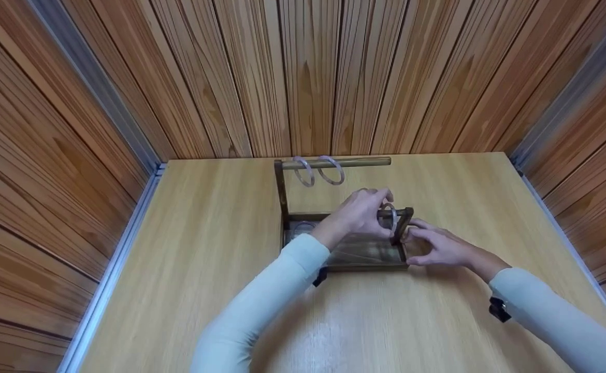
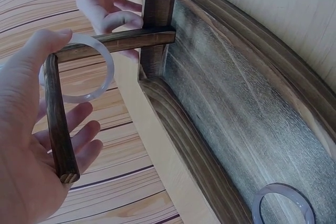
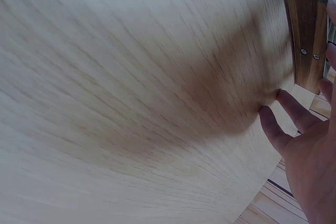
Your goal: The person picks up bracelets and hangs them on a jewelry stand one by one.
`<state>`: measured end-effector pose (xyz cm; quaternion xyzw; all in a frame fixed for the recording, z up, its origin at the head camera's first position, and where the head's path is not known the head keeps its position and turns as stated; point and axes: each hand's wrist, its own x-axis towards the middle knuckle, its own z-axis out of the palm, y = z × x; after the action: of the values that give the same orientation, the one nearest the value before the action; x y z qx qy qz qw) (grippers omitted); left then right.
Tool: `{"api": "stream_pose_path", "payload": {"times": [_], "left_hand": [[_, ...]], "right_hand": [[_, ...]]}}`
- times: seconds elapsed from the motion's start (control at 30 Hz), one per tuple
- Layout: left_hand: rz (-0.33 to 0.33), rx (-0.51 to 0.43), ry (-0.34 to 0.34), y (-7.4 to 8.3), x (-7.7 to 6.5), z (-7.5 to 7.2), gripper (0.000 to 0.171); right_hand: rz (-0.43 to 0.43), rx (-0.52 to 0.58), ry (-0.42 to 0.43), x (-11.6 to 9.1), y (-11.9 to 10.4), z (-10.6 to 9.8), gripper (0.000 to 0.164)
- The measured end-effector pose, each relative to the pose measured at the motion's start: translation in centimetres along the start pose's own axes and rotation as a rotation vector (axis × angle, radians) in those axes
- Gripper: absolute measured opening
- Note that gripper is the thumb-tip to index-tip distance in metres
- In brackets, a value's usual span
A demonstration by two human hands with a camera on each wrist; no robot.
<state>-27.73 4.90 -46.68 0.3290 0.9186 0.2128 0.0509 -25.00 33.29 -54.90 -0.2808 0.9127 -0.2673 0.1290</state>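
Observation:
A dark wooden jewellery stand [image 1: 368, 268] has a tray base, a tall post with a long bar, and a lower post with a short bar [image 2: 62, 124]. My left hand [image 1: 360, 212] pinches a pale translucent bangle [image 2: 107, 69] around this short bar, close to its corner, with the thumb on the ring's upper edge. At the stand's right end, my right hand [image 1: 440, 247] touches the tray's end with spread fingers. Two of its fingers [image 3: 299, 111] stretch out low beside the stand in the right wrist view.
Two lilac bangles [image 1: 331, 171] hang from the long upper bar [image 1: 365, 162]. Another bangle [image 2: 257, 208] lies in the tray at its left end. The stand sits on a light wood table [image 1: 220, 233], with wood-plank walls [image 1: 313, 77] at the back and sides.

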Motion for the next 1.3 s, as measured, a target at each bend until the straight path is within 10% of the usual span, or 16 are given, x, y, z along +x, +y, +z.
{"api": "stream_pose_path", "payload": {"times": [1.3], "left_hand": [[-0.01, 0.013, -0.012, -1.5, -1.4, -1.1, 0.078]], "right_hand": [[-0.042, -0.03, 0.016, 0.1, 0.2, 0.0, 0.054]]}}
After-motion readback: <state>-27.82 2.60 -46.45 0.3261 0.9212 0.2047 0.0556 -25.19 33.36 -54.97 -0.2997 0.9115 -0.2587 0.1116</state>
